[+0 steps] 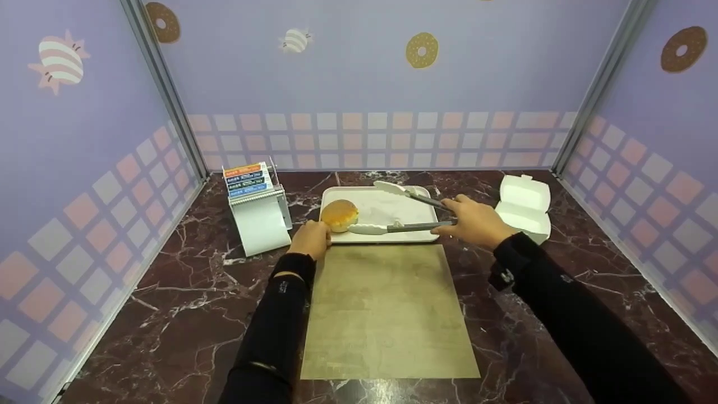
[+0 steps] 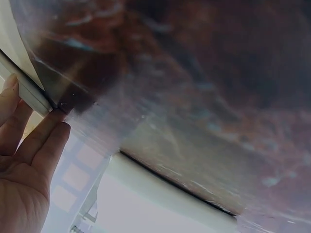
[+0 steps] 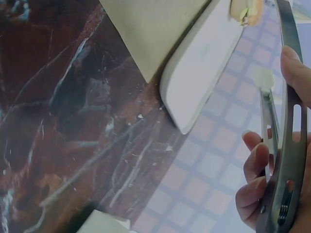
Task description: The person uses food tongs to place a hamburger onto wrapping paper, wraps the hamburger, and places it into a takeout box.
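Note:
A white tray (image 1: pixel 387 210) holds a burger (image 1: pixel 339 215) with a golden bun at its left end. My left hand (image 1: pixel 312 240) grips the tray's front left corner; in the left wrist view the thumb and fingers (image 2: pixel 46 138) are at the tray edge (image 2: pixel 29 94). My right hand (image 1: pixel 477 221) holds a pair of metal tongs (image 1: pixel 420 227) by the arms, which are spread wide. One pale tong tip lies close to the burger's right side, while the other is over the tray's back edge. Fingers and thumb wrap the tong arms (image 3: pixel 290 145) in the right wrist view.
A sheet of brownish paper (image 1: pixel 387 314) lies in front of the tray on the dark marbled table (image 1: pixel 185 314). To the left stands a label roll dispenser (image 1: pixel 258 216) with coloured stickers. An open white clamshell box (image 1: pixel 524 205) sits at the right. Patterned walls enclose three sides.

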A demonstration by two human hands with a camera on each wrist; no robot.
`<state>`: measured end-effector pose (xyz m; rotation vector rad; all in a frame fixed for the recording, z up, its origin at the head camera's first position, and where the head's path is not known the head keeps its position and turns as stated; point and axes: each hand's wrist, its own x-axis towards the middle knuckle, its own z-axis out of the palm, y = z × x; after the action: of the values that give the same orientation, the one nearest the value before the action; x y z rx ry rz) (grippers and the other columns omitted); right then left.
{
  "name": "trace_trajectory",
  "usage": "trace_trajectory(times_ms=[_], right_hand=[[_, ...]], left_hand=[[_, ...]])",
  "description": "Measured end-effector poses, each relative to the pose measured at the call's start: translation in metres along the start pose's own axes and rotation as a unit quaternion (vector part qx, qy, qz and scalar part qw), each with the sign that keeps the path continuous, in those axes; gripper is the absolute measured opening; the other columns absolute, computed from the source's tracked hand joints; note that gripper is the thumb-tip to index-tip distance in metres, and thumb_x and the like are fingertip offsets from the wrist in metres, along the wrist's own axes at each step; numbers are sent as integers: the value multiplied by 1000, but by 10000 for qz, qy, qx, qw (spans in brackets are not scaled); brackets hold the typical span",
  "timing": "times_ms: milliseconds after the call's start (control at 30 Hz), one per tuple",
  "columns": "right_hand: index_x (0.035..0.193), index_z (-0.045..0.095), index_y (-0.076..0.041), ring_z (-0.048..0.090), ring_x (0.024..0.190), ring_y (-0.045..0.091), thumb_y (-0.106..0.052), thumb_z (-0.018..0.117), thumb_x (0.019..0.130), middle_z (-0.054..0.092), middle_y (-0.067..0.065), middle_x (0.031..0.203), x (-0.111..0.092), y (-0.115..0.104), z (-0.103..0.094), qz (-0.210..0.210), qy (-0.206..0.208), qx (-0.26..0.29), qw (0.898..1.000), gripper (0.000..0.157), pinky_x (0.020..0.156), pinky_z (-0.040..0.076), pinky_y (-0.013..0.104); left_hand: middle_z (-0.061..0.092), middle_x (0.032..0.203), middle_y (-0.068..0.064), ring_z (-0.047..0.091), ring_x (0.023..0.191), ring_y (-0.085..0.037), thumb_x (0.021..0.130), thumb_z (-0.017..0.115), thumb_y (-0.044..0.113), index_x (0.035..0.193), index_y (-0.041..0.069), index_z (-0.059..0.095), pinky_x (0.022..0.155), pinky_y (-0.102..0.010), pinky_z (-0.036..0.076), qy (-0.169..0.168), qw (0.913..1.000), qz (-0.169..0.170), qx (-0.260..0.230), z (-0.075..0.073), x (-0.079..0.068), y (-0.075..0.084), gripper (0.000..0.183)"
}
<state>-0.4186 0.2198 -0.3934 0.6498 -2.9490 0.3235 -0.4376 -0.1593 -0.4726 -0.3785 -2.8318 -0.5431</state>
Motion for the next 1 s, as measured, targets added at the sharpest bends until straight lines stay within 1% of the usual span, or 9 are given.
trace_trajectory(times_ms=[100,133,200,267,333,433,533,767,1000], right_hand=[[154,53,1,67,106,44,-50,79,94,60,29,136,5,2,10,59,-26,-23,10000,83,95,53,62],[152,55,0,67,104,44,-49,80,92,62,28,133,6,2,13,63,15,-16,10000,82,94,53,61],[149,59,-1,68,104,43,-49,83,90,64,26,128,9,3,20,62,98,-14,9999,80,92,54,61],[147,62,-2,68,104,43,-49,84,89,66,24,124,12,1,26,63,141,17,9999,78,91,55,60],[146,63,-2,68,108,44,-50,83,89,66,23,125,15,-2,31,60,141,52,9999,77,93,55,61],[146,63,-3,68,109,44,-51,82,91,67,23,124,18,-7,38,119,100,77,9998,76,92,54,62],[145,64,-4,68,107,44,-51,81,92,67,23,124,20,-11,44,158,98,76,9998,73,90,55,62],[140,67,-6,68,111,44,-50,79,93,69,23,124,25,-19,56,132,136,173,9997,65,92,54,62],[119,73,-7,69,96,40,-49,82,91,69,15,100,32,-29,65,167,259,356,9989,51,82,55,61]], left_hand=[[74,81,-15,72,83,-42,79,75,-4,69,4,71,77,-54,59,3,10000,59,-54,6,3,-4,13],[74,81,-13,72,82,-40,80,75,-1,69,7,71,76,-52,59,43,9999,148,-67,17,9,-15,14],[72,78,-11,71,77,-37,78,75,0,67,9,70,72,-52,58,128,9996,242,19,27,13,-23,15],[72,77,-10,71,76,-36,77,75,0,67,10,69,71,-51,58,135,9997,206,51,29,13,-25,16],[72,77,-10,71,76,-36,77,75,-1,67,10,69,71,-51,58,124,9998,141,38,26,11,-23,16],[74,81,-14,73,81,-40,80,75,-3,70,5,72,76,-53,59,-25,10000,-26,1,5,-1,-4,14],[76,85,-16,74,86,-41,83,76,-1,75,4,74,79,-52,60,-21,10000,-23,86,0,-5,3,11],[76,85,-16,74,87,-41,85,76,-2,75,3,73,81,-53,59,55,9997,-27,231,-3,-6,6,11],[74,85,-18,73,87,-43,85,74,-2,72,4,69,82,-55,58,56,9997,-128,202,1,-1,2,16]])
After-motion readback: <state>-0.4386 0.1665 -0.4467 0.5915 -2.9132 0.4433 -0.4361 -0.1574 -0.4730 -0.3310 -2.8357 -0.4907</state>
